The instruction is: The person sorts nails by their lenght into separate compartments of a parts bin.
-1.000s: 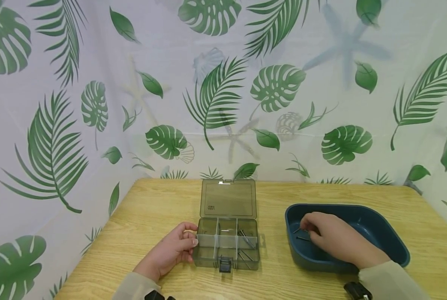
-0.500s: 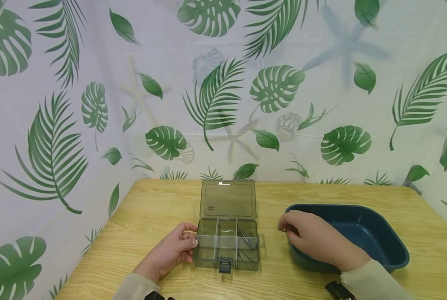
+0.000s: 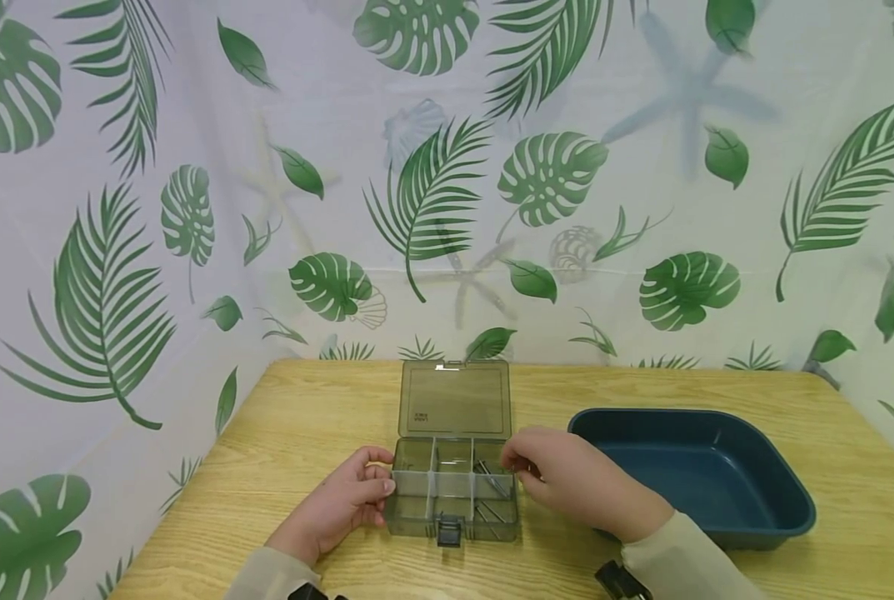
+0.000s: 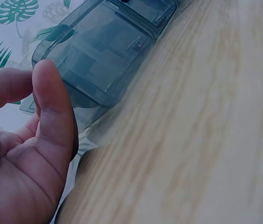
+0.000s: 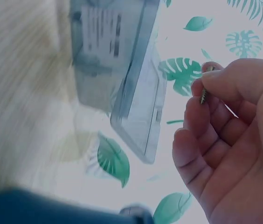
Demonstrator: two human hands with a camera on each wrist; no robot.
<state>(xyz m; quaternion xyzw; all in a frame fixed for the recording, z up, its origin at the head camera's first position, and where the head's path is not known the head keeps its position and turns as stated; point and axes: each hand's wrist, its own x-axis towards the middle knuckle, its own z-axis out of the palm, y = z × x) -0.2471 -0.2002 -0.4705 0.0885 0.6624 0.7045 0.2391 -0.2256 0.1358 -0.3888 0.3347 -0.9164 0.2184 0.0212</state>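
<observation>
In the head view, the open box point(image 3: 452, 507) is gripped at its left edge by the left hand point(image 3: 345, 496); the gap to the blue tray point(image 3: 716, 479) is spanned by the right hand point(image 3: 577, 479). Tabletop point(image 4: 201, 130) alongside is shown by the left wrist view; a pinched screw point(image 5: 204, 97), by the right.

Two short lines of tiny dark print point(image 3: 421, 417), on the open box lid point(image 3: 461, 396), illegible
</observation>
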